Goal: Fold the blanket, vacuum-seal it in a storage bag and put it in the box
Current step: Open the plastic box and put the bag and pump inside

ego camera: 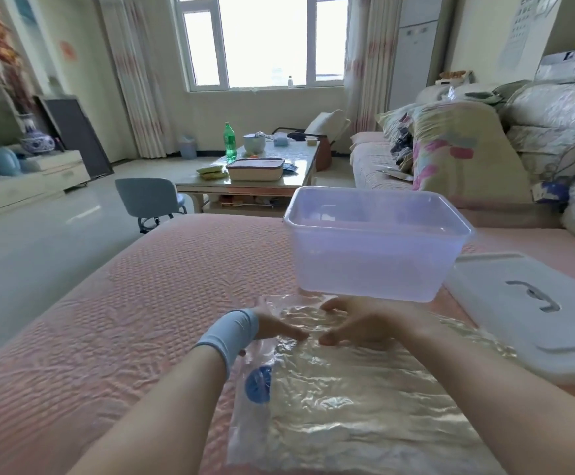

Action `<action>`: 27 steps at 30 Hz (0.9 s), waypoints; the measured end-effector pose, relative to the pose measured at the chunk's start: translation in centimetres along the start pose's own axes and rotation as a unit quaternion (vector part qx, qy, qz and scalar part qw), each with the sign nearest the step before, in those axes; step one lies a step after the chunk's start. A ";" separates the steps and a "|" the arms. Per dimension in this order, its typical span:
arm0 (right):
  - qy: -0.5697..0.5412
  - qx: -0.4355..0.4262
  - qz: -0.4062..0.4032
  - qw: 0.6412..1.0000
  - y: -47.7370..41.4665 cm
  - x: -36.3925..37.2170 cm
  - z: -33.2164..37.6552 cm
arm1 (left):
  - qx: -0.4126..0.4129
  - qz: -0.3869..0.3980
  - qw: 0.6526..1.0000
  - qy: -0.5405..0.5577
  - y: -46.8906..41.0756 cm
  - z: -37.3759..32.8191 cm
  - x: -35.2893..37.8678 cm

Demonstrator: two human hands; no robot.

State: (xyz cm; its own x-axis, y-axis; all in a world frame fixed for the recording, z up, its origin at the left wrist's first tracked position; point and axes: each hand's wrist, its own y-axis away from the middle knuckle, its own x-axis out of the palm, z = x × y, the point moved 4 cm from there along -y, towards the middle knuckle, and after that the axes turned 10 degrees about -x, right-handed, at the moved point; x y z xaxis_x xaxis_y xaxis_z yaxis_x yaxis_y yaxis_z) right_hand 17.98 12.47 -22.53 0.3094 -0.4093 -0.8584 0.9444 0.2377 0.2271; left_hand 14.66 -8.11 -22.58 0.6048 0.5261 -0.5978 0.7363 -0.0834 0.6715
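- Bed (142, 303): pink textured cover, running under the box and well out to its left.
- Storage bag (347, 423): lies flat on your side of the box, with its far end just short of the box's near wall. Its long axis runs from you straight toward the box. A cream blanket (375, 382) shows through the crinkled film and looks pressed thin. I judge it sealed, though the closure is not legible.
- Box (364, 269): clear and open-topped, with nothing visible inside.
- Lid (519, 310): white with a handle, flat just right of the box and beside the bag's right edge.
- Your 2 hands: left hand (272, 325), with a pale blue wristband (231, 334), and right hand (361, 323). Both are on the bag's far end, just before the box's near wall, thumbs nearly meeting. Your fingers curve over the film, but I cannot tell whether they pinch it or only rest.
- Valve (258, 383): blue, on the bag's left edge, farther from the box than your hands.
- Judgement: the load goes forward and up over the near wall, which is the only obstacle. The bag looks longer than the box, so expect to fold it first. The lid sits off that path.
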 end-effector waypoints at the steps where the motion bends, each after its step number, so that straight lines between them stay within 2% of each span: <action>1: 0.005 0.007 -0.002 1.000 0.4 0.0 0.0 | -0.010 0.004 1.000 0.026 -0.5 0.3 -0.2; 7: -0.026 0.098 0.012 0.995 2.3 -0.8 -1.4 | 0.002 -0.008 0.997 0.070 -0.5 0.6 -0.2; 11: -0.041 0.103 0.044 0.993 3.1 -2.2 -1.6 | 0.062 0.007 0.987 0.147 0.9 -0.7 0.4; 14: 0.002 0.070 -0.050 0.996 4.1 -4.4 -0.6 | 0.144 0.012 0.952 0.271 2.7 -2.4 -0.3; 16: 0.105 0.009 -0.142 0.984 5.1 -6.4 1.1 | 0.207 -0.021 0.933 0.294 4.2 -3.5 -1.4; 18: 0.150 -0.065 -0.173 0.971 6.2 -8.0 2.8 | 0.271 -0.053 0.917 0.289 5.9 -4.6 -2.4; 20: 0.148 -0.092 -0.138 0.975 7.2 -8.9 4.0 | 0.324 -0.074 0.908 0.256 7.6 -5.2 -2.8; 23: 0.119 -0.079 -0.085 0.986 8.2 -9.7 5.1 | 0.384 -0.111 0.892 0.212 9.7 -5.5 -2.9; 27: 0.076 -0.052 -0.063 0.994 8.9 -10.2 6.2 | 0.418 -0.143 0.876 0.194 11.3 -5.4 -2.8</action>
State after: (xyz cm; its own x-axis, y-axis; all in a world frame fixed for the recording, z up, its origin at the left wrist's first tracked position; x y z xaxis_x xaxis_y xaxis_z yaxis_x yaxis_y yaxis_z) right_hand 23.86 13.31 -8.88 0.1622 -0.3050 -0.9384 0.9552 0.2870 0.0718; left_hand 19.64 -5.97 -10.96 0.3310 0.8608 -0.3865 0.9036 -0.4072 -0.1332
